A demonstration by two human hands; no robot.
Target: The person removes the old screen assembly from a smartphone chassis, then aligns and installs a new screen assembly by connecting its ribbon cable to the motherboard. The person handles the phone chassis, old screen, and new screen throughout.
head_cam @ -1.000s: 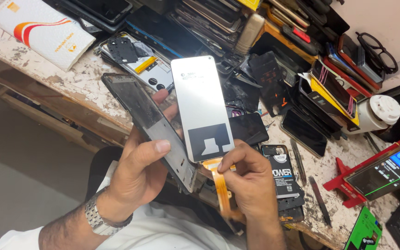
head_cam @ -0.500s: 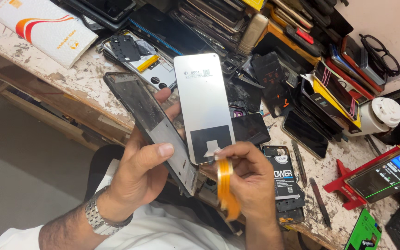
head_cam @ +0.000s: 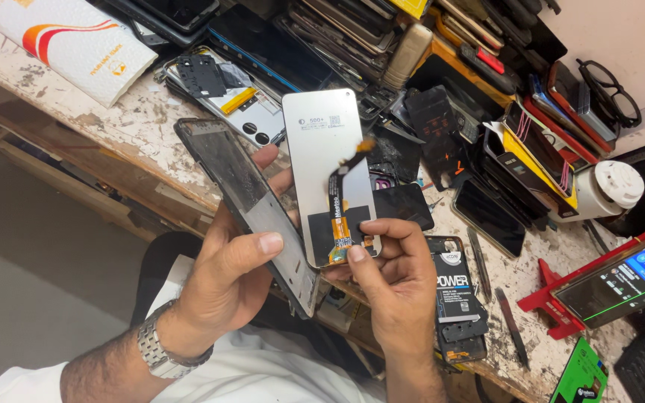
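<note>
My left hand (head_cam: pixel 237 272) grips a dark phone frame (head_cam: pixel 242 192), tilted on edge, with the thumb across its lower part. A replacement screen panel (head_cam: pixel 321 153) lies back side up against that frame, its silver back facing me. My right hand (head_cam: pixel 393 272) pinches the panel's bottom edge, thumb pressed on the base of the orange flex cable (head_cam: pixel 343 201). The flex cable is folded upward over the panel's back, its free end pointing up and right.
The worn, paint-chipped bench (head_cam: pixel 113 123) is crowded. An opened phone with a yellow strip (head_cam: pixel 225 97) lies behind the frame. A black battery (head_cam: pixel 453 287) sits by my right hand. Stacked phones (head_cam: pixel 337 30), a white packet (head_cam: pixel 69 45), spectacles (head_cam: pixel 610 93) and a lit phone on a red stand (head_cam: pixel 621 280) surround them.
The orange flex cable hung down below the panel before; my right hand has folded it up over the panel's back and moved up to pinch the bottom edge.
</note>
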